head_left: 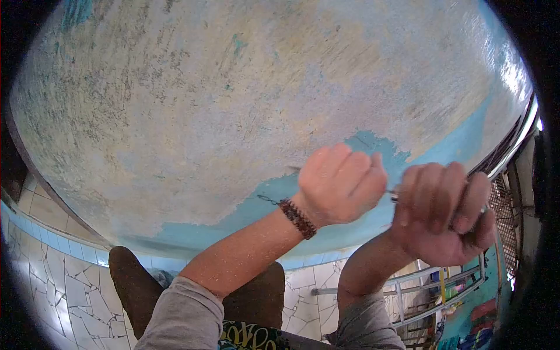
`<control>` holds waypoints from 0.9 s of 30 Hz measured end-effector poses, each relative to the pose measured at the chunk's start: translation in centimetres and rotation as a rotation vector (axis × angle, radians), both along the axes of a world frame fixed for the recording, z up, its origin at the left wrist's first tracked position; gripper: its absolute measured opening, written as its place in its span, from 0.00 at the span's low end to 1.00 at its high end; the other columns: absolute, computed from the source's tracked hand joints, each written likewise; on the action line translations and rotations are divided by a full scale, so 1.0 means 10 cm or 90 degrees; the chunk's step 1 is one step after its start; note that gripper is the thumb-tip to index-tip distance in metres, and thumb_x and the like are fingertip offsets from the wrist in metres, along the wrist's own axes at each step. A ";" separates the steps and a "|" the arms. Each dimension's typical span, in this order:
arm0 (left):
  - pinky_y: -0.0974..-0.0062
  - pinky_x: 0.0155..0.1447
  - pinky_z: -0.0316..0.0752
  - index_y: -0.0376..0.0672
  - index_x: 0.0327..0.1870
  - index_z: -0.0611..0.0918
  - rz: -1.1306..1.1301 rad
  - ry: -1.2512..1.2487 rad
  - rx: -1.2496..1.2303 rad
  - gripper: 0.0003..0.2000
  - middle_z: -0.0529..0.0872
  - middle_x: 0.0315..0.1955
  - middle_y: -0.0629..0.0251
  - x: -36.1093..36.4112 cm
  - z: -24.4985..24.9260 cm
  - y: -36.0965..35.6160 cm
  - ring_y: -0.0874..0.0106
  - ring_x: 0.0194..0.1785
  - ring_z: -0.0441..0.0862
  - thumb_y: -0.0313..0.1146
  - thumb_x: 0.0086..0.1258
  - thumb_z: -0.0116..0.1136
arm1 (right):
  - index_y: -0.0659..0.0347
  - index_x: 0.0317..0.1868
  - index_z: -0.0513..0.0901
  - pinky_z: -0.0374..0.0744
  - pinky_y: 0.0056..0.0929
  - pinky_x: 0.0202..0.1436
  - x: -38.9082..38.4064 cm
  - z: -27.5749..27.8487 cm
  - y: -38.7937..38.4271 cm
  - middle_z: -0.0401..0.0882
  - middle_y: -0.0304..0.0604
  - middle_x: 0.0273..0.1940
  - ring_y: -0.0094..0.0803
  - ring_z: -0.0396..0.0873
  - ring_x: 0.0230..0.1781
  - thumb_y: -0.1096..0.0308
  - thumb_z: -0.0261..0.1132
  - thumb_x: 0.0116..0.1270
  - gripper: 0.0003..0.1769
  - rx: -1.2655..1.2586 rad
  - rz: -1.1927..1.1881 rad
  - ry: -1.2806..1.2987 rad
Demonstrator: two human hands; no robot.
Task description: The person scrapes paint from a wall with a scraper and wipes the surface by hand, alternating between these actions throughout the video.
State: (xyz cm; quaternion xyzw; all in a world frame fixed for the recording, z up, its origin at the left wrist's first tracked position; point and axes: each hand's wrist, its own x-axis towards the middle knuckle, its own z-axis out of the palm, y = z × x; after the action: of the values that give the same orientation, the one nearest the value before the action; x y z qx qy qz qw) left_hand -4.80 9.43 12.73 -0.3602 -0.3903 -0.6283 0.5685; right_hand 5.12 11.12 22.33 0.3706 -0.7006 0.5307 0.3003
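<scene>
Before me stands a wall point(192, 116) with rough, patchy beige and grey plaster and a band of light blue paint along its lower part. My left hand point(341, 184), a dark braided bracelet point(297, 219) on its wrist, is closed in a fist close in front of the wall. A thin dark tip point(293, 168) shows beside its knuckles. My right hand point(443, 210) is closed too, fingers curled and slightly blurred, just right of the left. A short metallic piece point(394, 195) shows in the gap between the fists; I cannot tell what it belongs to.
Light blue tiles point(76, 245) edge the foot of the wall, above a floor of broken white tile pieces point(52, 280). My brown-trousered knee point(131, 280) is near the wall. A metal tube frame point(402, 321) and brown latticework point(503, 216) are at the right.
</scene>
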 end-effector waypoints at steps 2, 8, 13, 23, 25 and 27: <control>0.74 0.21 0.57 0.46 0.20 0.74 -0.013 0.015 -0.045 0.09 0.67 0.17 0.70 -0.03 -0.10 -0.01 0.72 0.19 0.67 0.22 0.51 0.63 | 0.50 0.27 0.68 0.68 0.26 0.23 -0.02 -0.03 0.05 0.66 0.33 0.18 0.24 0.65 0.15 0.54 0.48 0.75 0.18 0.050 0.012 -0.035; 0.73 0.21 0.56 0.47 0.19 0.71 -0.054 -0.001 0.022 0.13 0.65 0.16 0.71 0.04 0.02 0.05 0.73 0.18 0.67 0.19 0.52 0.63 | 0.50 0.27 0.68 0.68 0.26 0.20 -0.04 -0.01 -0.03 0.66 0.33 0.18 0.23 0.64 0.13 0.53 0.48 0.75 0.18 -0.008 -0.009 0.005; 0.74 0.21 0.57 0.47 0.20 0.71 -0.050 0.001 -0.033 0.13 0.67 0.16 0.71 0.02 -0.22 0.01 0.73 0.18 0.67 0.20 0.52 0.63 | 0.51 0.25 0.67 0.66 0.25 0.18 0.04 -0.12 0.02 0.67 0.34 0.18 0.23 0.64 0.12 0.52 0.48 0.74 0.19 0.019 -0.024 -0.005; 0.75 0.21 0.58 0.47 0.19 0.71 -0.048 0.054 -0.079 0.13 0.67 0.16 0.71 -0.03 -0.29 -0.05 0.73 0.18 0.67 0.20 0.52 0.63 | 0.52 0.24 0.66 0.66 0.29 0.21 0.08 -0.20 -0.10 0.65 0.35 0.18 0.25 0.62 0.14 0.53 0.50 0.73 0.19 0.034 -0.066 -0.003; 0.74 0.21 0.57 0.48 0.18 0.70 -0.032 0.049 0.026 0.14 0.66 0.15 0.71 0.01 -0.08 0.00 0.73 0.17 0.66 0.21 0.51 0.64 | 0.53 0.25 0.66 0.66 0.28 0.22 0.09 -0.13 -0.08 0.65 0.36 0.18 0.26 0.62 0.14 0.54 0.50 0.73 0.19 -0.004 -0.022 0.001; 0.74 0.21 0.57 0.48 0.18 0.71 -0.036 0.035 0.020 0.13 0.66 0.15 0.71 -0.03 -0.11 -0.01 0.72 0.16 0.66 0.21 0.51 0.64 | 0.54 0.26 0.66 0.65 0.27 0.23 0.03 -0.13 -0.06 0.64 0.36 0.18 0.26 0.61 0.14 0.54 0.49 0.73 0.19 0.006 -0.002 -0.005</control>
State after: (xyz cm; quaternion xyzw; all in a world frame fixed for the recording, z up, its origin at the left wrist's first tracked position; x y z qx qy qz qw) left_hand -5.09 9.38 11.62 -0.3790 -0.3541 -0.6403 0.5665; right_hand 5.41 10.52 21.07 0.3686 -0.7050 0.5284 0.2964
